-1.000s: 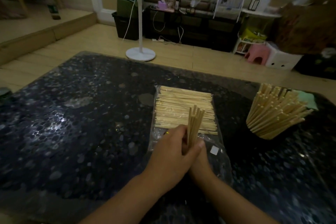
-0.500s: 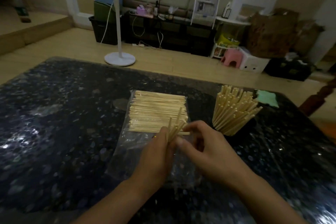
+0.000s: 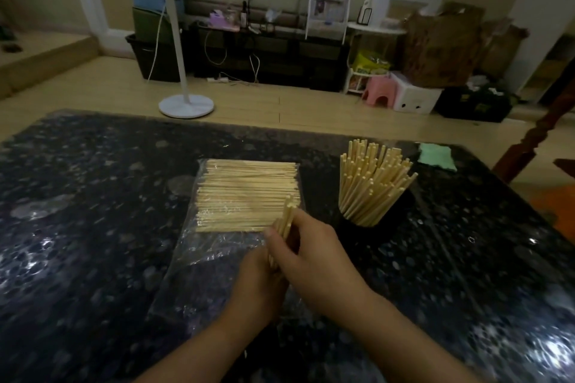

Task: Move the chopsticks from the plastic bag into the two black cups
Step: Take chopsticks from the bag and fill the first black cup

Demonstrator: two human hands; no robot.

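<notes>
A clear plastic bag (image 3: pixel 205 258) lies on the dark table with a flat stack of pale chopsticks (image 3: pixel 245 196) inside its far end. Over the bag's near half, my left hand (image 3: pixel 258 286) and my right hand (image 3: pixel 314 255) both grip a small bundle of chopsticks (image 3: pixel 286 218) that points up and away. To the right stands a black cup (image 3: pixel 385 218) packed with upright chopsticks (image 3: pixel 370 180); its dark wall is hard to make out. Only one cup shows.
The dark speckled table (image 3: pixel 93 227) is covered by glossy film. A green cloth (image 3: pixel 435 155) lies at the far right corner. A wooden chair post (image 3: pixel 535 140) stands by the right edge. Beyond the table are a white fan base (image 3: pixel 186 106) and a pink stool (image 3: pixel 378 95).
My right hand came out from under the left, spread open beside the bundle, then closed on it. The bundle now stands more upright between both hands. The camera view shifted right.
</notes>
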